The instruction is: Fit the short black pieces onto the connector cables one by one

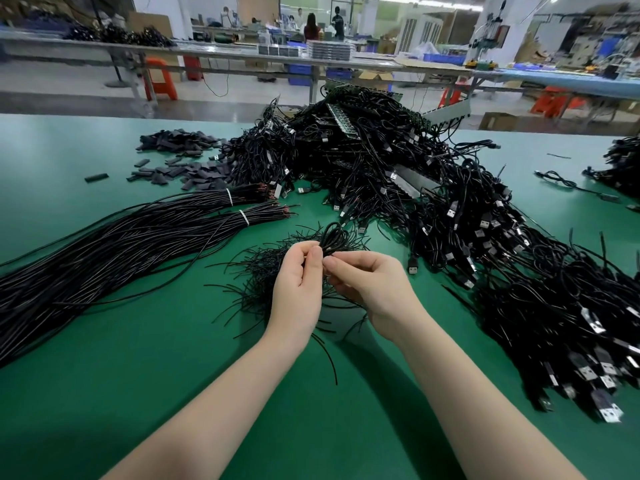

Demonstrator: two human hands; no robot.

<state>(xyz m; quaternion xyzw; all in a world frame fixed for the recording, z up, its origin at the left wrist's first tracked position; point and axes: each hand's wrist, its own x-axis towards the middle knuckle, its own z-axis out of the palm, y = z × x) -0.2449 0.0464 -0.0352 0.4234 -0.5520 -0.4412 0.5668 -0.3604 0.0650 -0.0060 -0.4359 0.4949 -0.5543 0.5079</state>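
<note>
Head view of a green tabletop (104,341) during cable assembly. Both hands meet at centre over a loose tangle of thin wires (263,271). The left hand (298,289) pinches a small looped bundle (334,239) between thumb and curled fingers; the right hand (374,289) pinches at the same spot, fingertips touching the left's. What exactly lies between the fingertips is too small to tell.

The short black pieces (183,161) lie in a scattered heap far left, well apart from the hands. The connector cables (502,237), with metal plugs, form a large pile at centre and right. Two tied bundles of longer cable (138,237) lie at left.

Handling, as judged: the pieces look light, small and flat, likely soft sleeving, so each is best pinched at its sides to keep the mouth open. The cables are limp and tangle readily; hold one close to its free end so that it stays stiff enough to thread.
</note>
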